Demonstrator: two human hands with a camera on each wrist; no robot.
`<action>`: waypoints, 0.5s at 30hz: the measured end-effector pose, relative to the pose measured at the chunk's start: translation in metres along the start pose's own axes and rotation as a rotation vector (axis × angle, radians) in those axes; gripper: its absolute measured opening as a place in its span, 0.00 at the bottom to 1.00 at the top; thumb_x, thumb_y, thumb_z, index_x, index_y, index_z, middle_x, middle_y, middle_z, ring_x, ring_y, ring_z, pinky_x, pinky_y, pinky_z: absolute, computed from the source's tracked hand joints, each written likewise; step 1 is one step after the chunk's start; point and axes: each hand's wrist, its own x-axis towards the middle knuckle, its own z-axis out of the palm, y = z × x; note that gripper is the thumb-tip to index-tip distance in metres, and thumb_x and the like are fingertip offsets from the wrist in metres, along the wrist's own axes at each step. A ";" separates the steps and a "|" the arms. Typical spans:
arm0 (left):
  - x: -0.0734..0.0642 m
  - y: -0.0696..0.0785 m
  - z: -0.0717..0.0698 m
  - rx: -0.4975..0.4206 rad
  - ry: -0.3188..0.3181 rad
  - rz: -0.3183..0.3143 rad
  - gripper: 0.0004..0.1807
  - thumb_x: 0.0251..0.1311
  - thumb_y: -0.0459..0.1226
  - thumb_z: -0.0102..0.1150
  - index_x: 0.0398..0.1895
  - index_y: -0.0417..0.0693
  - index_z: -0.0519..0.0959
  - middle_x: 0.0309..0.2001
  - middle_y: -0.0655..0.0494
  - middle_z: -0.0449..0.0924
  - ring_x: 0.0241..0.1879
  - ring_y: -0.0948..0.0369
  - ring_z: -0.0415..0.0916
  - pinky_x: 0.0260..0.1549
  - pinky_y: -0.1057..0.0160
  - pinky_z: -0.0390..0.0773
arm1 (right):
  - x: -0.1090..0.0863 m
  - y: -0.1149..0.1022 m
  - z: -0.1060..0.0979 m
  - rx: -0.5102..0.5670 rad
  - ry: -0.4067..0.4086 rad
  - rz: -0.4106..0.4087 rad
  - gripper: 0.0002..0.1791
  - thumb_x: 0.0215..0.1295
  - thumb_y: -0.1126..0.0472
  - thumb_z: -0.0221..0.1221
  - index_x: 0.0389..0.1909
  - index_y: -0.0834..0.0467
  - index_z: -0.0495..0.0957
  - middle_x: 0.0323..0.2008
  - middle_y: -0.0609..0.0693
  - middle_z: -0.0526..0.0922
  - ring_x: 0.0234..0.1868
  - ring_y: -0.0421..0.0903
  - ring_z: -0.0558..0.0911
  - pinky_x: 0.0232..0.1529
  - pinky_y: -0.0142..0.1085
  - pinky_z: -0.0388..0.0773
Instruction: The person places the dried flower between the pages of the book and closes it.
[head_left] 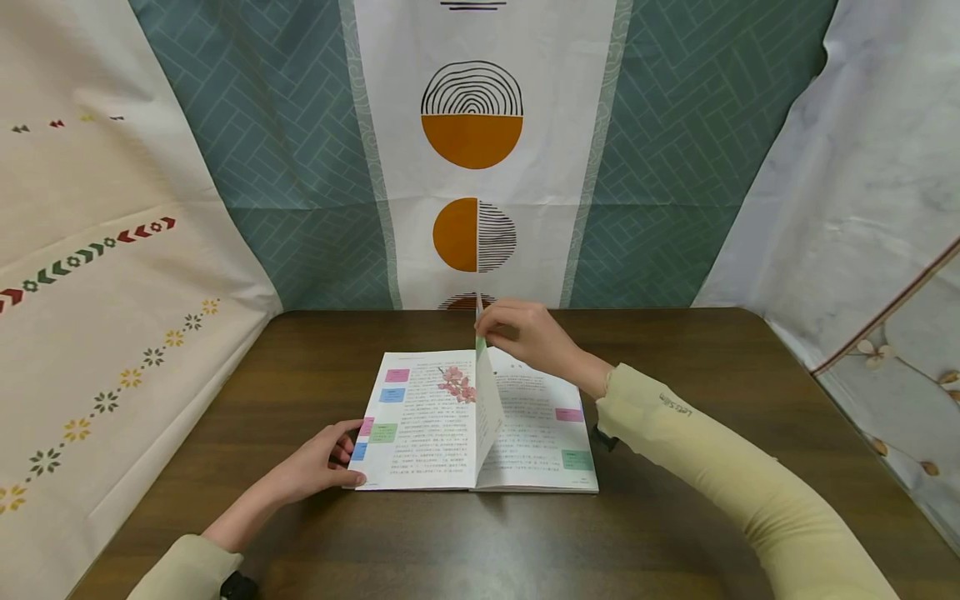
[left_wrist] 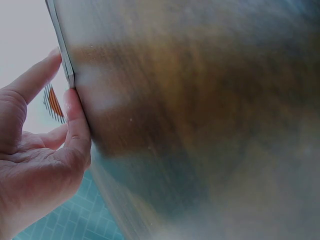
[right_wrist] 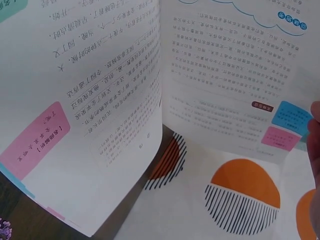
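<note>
Head view, open book (head_left: 442, 433), table (head_left: 450, 542), cloth (head_left: 487, 183) behind

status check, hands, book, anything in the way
Right hand pinching raised white printed page. Left hand touching left edge of open white-paged book. No obstruction visible.

Seen from my remote station: the book (head_left: 442, 458) lies open on the table (head_left: 420, 550), right of the fingers of the left hand (head_left: 315, 464), which touch its left edge by the near corner. The raised leaf (head_left: 488, 412) stands over the spine, its upper end between the fingers of the right hand (head_left: 534, 335). Below and left of the right-hand fingers I find the printed blossom (head_left: 456, 385) on the left page; below and right of them, the right page (head_left: 536, 458). The backdrop cloth (head_left: 307, 150) hangs behind both hands' fingers; the left-side cloth (head_left: 90, 183) lies left of the left-hand fingers, the right-side cloth (head_left: 862, 167) right of the right-hand fingers.
</note>
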 end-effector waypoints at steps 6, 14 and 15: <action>-0.001 0.001 -0.001 0.000 0.004 -0.009 0.48 0.51 0.36 0.74 0.71 0.29 0.57 0.42 0.46 0.67 0.40 0.55 0.66 0.35 0.68 0.73 | 0.004 0.002 0.005 0.006 0.003 -0.012 0.07 0.60 0.71 0.66 0.37 0.57 0.83 0.40 0.50 0.86 0.43 0.44 0.83 0.45 0.33 0.82; -0.001 0.000 0.000 0.000 0.004 -0.011 0.47 0.52 0.36 0.73 0.71 0.30 0.57 0.43 0.46 0.67 0.41 0.56 0.65 0.35 0.68 0.72 | 0.010 0.005 0.015 0.033 0.008 -0.052 0.07 0.59 0.70 0.66 0.36 0.57 0.84 0.40 0.49 0.86 0.44 0.44 0.83 0.46 0.32 0.81; -0.001 0.000 0.000 0.000 0.005 -0.012 0.47 0.52 0.35 0.73 0.71 0.30 0.57 0.43 0.46 0.67 0.41 0.56 0.65 0.35 0.68 0.72 | 0.011 0.005 0.016 0.039 0.007 -0.054 0.06 0.60 0.71 0.66 0.36 0.57 0.84 0.39 0.49 0.86 0.44 0.44 0.83 0.46 0.32 0.81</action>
